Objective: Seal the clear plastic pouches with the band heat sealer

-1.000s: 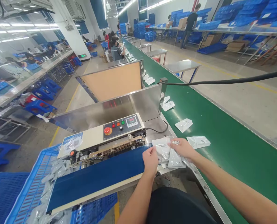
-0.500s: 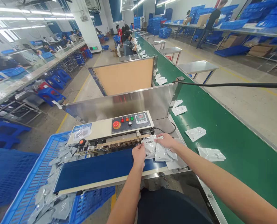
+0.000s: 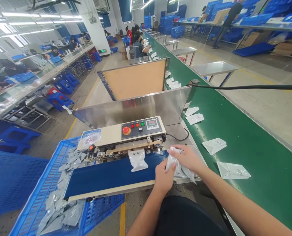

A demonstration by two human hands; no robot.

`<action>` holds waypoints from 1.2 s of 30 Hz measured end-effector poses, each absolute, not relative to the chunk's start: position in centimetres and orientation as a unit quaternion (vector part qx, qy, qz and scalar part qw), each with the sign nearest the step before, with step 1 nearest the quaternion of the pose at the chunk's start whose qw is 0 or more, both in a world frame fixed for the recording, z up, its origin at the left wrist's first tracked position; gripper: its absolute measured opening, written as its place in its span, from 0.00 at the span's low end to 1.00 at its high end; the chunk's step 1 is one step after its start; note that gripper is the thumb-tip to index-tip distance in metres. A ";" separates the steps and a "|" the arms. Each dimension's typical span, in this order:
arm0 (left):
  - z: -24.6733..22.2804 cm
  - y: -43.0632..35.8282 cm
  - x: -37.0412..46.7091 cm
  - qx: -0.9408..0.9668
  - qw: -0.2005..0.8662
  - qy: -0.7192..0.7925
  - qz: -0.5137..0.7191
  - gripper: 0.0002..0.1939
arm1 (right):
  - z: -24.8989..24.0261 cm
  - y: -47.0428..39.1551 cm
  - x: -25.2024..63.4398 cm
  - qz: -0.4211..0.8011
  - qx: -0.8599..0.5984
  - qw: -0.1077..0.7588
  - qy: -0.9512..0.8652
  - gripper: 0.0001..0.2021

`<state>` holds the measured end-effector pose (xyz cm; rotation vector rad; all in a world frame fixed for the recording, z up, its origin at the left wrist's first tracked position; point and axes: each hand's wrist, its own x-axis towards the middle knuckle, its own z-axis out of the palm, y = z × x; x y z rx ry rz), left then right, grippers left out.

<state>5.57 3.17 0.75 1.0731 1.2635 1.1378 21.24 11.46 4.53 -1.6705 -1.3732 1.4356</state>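
Both my hands grip silver-white pouches (image 3: pixel 177 167) at the right end of the sealing machine (image 3: pixel 106 137). My left hand (image 3: pixel 164 175) is closed on the near left edge of a pouch, thumb on top. Across the top of the pouches, my right hand (image 3: pixel 186 158) is closed too; how many it holds is partly hidden by the fingers. One separate pouch (image 3: pixel 138 160) lies on the machine's blue belt (image 3: pixel 99 178), its upper edge at the sealing strip.
A blue basket (image 3: pixel 35 196) full of pouches stands below the belt's left end. On the right runs a green conveyor (image 3: pixel 254 147) carrying several pouches. A steel panel (image 3: pixel 136 106) rises behind the machine, and a black cable (image 3: pixel 246 87) crosses above the conveyor.
One pouch has left my hands and now sits further left at the sealing strip. My hands have drawn back to the right with the other pouches, which are now tilted up.
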 end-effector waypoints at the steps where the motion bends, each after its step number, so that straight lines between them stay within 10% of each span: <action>1: 0.8 3.7 5.8 0.448 0.535 0.530 0.482 0.27 | 4.7 11.6 21.7 0.536 -0.627 0.286 -0.488 0.30; 36: -4.1 5.3 -1.2 0.258 0.431 0.702 0.505 0.28 | 1.6 13.3 19.7 0.550 -0.649 0.200 -0.487 0.19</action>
